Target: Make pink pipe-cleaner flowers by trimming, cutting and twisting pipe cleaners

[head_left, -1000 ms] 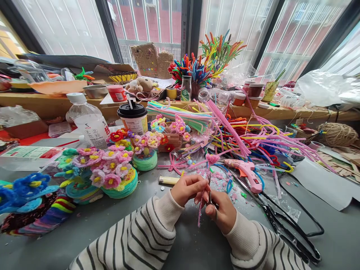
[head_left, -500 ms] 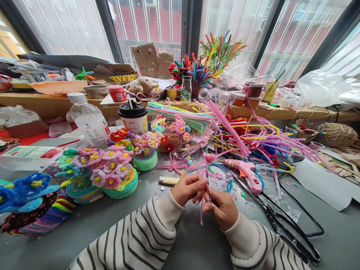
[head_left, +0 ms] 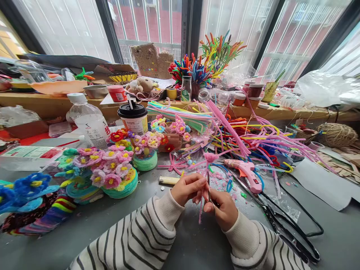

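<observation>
Between the fingers of my left hand [head_left: 191, 188] is a pink fuzzy stem [head_left: 200, 212] that hangs down below them. A pink fuzzy piece [head_left: 210, 157] stands just above my fingertips. My right hand [head_left: 223, 207] is closed on small dark scissors [head_left: 208, 180], their narrow blades pointing up beside the pink stem. Both hands nearly touch over the grey table [head_left: 194, 247]. Pink fluff clippings [head_left: 216, 175] lie behind them.
A pink glue gun [head_left: 244, 172] and large black scissors [head_left: 281, 225] lie to the right. On the left are pink flower pots [head_left: 118, 183], a lidded cup [head_left: 133, 120] and a plastic bottle [head_left: 90, 123]. Fuzzy stems [head_left: 227, 127] are heaped behind my hands.
The pink piece above my fingers has tilted slightly right, and the stem's lower end has shifted a little left. The scissors have moved slightly. Both hands stay nearly in place.
</observation>
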### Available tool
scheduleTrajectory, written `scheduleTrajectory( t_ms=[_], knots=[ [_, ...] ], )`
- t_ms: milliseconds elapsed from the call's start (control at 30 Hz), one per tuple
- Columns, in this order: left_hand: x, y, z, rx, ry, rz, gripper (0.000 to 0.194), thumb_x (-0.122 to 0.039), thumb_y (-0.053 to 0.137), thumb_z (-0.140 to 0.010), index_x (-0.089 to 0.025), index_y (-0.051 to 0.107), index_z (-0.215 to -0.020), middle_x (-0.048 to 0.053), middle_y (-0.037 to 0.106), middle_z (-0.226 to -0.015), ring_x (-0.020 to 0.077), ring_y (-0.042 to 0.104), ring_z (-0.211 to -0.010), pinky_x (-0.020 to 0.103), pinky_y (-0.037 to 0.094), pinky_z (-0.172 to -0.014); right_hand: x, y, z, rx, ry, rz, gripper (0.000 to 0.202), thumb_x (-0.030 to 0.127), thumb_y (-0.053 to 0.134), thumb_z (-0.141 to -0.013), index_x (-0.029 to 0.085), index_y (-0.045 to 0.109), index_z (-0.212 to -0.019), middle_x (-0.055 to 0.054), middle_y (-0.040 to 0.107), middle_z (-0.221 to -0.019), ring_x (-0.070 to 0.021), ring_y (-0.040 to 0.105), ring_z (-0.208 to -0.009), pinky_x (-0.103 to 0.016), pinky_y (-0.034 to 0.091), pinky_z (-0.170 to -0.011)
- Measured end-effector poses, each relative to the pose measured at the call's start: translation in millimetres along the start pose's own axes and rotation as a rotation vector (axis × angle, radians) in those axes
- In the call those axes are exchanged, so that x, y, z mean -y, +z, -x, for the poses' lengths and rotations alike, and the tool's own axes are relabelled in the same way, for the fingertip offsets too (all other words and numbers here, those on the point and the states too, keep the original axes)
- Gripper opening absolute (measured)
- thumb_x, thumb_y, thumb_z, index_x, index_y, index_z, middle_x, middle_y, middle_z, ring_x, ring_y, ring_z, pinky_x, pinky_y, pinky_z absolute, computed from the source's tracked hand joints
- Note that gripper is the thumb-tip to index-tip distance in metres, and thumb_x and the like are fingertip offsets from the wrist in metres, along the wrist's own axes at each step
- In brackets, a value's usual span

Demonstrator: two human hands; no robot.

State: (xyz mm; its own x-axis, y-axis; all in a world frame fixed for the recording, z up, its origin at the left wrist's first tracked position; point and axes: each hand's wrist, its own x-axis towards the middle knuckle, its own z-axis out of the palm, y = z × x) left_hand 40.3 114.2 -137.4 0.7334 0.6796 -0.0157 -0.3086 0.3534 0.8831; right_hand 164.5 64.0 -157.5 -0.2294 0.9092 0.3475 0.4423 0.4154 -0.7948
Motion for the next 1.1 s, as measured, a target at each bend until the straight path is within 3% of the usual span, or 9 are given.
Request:
scheduleTrajectory(
  t_ms=[100,233,533,767,1100],
  knots=[
    [-0.1,0.1,0.4,-0.003,-0.016,-0.004,0.024,-0.033,0.053,-0.066,-0.01,0.051,-0.058,-0.001,0.055,-0.045,0.002,0.04,-0.03,0.015,0.024,-0.031,0.1,0.7,0.7,0.035,-0.002,-0.033,0.053,0.066,0.024,-0.065,0.017,0.042,-0.055,0.002,0.043,-0.048,-0.0081,0.03,-0.04,-0.02,0.027,-0.039],
    [-0.4,0.2,-0.2,-0.023,-0.012,0.001,0.025,-0.034,0.055,-0.063,-0.011,0.05,-0.057,-0.001,0.054,-0.044,0.0023,0.039,-0.029,0.016,0.025,-0.03,-0.9,0.7,0.5,-0.031,0.055,0.074,0.049,0.064,0.031,-0.064,0.018,0.031,-0.047,0.005,0.028,-0.041,-0.0074,0.025,-0.038,-0.02,0.023,-0.037],
    [1.7,-1.5,-1.1,-0.015,0.017,0.012,0.025,-0.036,0.055,-0.063,-0.011,0.051,-0.059,-0.002,0.053,-0.043,0.0022,0.039,-0.029,0.015,0.024,-0.03,-2.1,1.4,-0.8,-0.11,0.072,0.126,0.05,0.061,0.038,-0.063,0.019,0.023,-0.042,0.006,0.027,-0.038,-0.0062,0.025,-0.036,-0.019,0.024,-0.036],
    [1.3,-0.9,-0.6,-0.006,0.015,0.01,0.027,-0.037,0.053,-0.064,-0.011,0.051,-0.059,-0.003,0.05,-0.041,0.0021,0.038,-0.03,0.015,0.025,-0.03,-0.3,-0.4,0.1,-0.035,0.047,0.048,0.055,0.065,0.024,-0.065,0.016,0.043,-0.05,0.004,0.035,-0.041,-0.0076,0.028,-0.038,-0.02,0.027,-0.037],
    [-0.6,2.0,-0.2,-0.039,0.027,-0.019,0.027,-0.036,0.056,-0.062,-0.011,0.049,-0.055,-0.003,0.05,-0.038,0.002,0.037,-0.028,0.015,0.023,-0.03,4.1,0.1,1.4,0.052,-0.023,-0.04,0.06,0.065,0.02,-0.067,0.014,0.049,-0.056,-0.001,0.047,-0.049,-0.0105,0.042,-0.044,-0.021,0.033,-0.043]
  ],
)
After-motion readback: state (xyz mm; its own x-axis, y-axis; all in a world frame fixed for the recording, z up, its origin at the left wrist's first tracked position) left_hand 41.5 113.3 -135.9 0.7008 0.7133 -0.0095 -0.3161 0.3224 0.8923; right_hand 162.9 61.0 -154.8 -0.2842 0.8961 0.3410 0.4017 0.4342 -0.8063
